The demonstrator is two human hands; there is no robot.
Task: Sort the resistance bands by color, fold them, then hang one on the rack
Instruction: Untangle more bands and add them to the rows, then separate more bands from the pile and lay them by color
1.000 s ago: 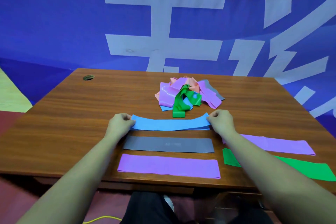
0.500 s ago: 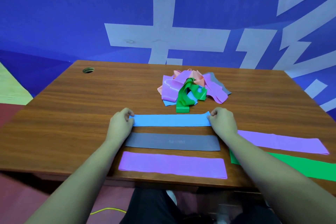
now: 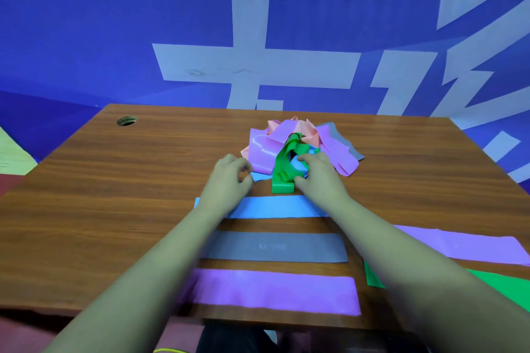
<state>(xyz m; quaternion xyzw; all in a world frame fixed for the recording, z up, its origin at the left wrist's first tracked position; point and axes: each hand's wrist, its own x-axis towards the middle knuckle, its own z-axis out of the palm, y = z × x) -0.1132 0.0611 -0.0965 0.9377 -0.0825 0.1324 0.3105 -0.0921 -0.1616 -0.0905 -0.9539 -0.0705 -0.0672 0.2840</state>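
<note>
A tangled pile of pink, purple, grey and blue resistance bands (image 3: 265,149) lies at the table's far middle, with a crumpled green band (image 3: 282,172) on its front. My right hand (image 3: 318,178) reaches into the pile, its thumb and fingers curled round the green band. My left hand (image 3: 229,178) hovers at the pile's left edge beside a blue corner, fingers loosely curled, with nothing visibly in it. Flat in a column nearer me lie a blue band (image 3: 272,206), a grey band (image 3: 275,246) and a purple band (image 3: 272,289).
A second purple band (image 3: 464,246) and a flat green band (image 3: 504,284) lie at the right front of the wooden table (image 3: 114,195). A cable hole (image 3: 126,120) sits at the far left corner. A blue banner wall (image 3: 86,37) stands behind. No rack is in view.
Both hands let go of the ends of the flat blue band, which now lies on the table, and moved forward to the pile. My right hand took hold of the green band.
</note>
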